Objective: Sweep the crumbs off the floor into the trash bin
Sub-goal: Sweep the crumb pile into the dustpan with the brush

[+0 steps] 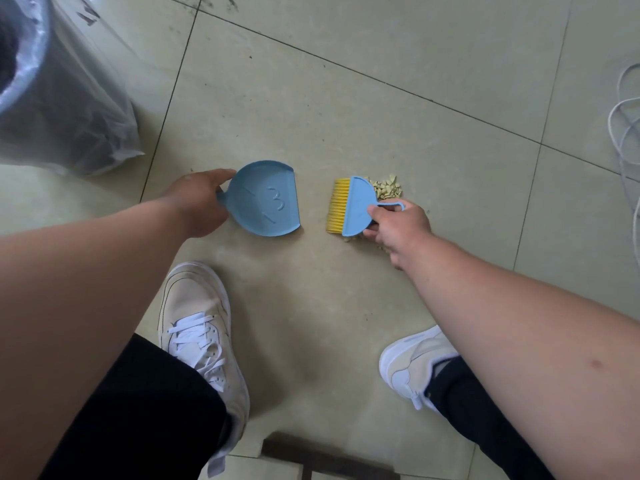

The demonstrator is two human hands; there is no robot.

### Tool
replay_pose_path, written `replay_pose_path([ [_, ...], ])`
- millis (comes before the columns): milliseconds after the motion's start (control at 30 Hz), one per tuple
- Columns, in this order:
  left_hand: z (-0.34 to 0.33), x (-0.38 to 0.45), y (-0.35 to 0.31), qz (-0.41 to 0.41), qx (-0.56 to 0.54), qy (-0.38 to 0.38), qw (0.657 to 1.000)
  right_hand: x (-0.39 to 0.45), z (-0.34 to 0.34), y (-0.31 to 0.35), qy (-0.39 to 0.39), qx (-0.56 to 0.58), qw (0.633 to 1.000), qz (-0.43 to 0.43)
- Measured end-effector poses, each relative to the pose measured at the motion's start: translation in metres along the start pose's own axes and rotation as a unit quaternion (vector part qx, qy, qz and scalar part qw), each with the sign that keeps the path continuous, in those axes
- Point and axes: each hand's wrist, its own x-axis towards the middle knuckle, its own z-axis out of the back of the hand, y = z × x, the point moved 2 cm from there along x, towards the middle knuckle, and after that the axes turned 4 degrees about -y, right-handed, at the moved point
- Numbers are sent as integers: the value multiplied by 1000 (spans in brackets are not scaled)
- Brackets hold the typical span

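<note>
A heap of pale yellow crumbs [387, 189] lies on the beige tiled floor [346, 98], touching the blue plastic hand brush with yellow bristles [353, 206] gripped by the right hand [398, 230]. The left hand [197, 206] holds the blue plastic dustpan [266, 199] by its handle, flat beside the brush. The plastic-lined trash bin [52, 91] stands at far left.

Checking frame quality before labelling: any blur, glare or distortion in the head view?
Head view: soft even light, faint shadows under the blue plastic dustpan; pale yellow crumbs and yellow-bristled blue hand brush reasonably sharp; wide-angle bends tile lines and stretches the forearms; clear-bag-lined trash bin at the corner looks soft; no strong glare.
</note>
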Motion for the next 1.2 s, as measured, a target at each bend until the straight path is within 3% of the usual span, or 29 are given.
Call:
replay_pose_path([
  [533, -5, -1, -28, 2, -26, -30, 999, 4, -9, 19, 44, 148, 988, -14],
  [667, -2, 5, -23, 13, -64, -33, 997, 10, -2, 41, 16, 191, 981, -21],
  [800, -1, 9, -23, 32, -112, -20, 993, 25, 37, 59, -93, 61, 989, 95],
  [900, -4, 9, -30, 23, -104, -18, 994, 35, 73, 60, -153, -51, 973, 165],
  [1200, -5, 4, -40, -17, -47, -15, 999, 35, 114, 8, -155, -237, 941, 184],
])
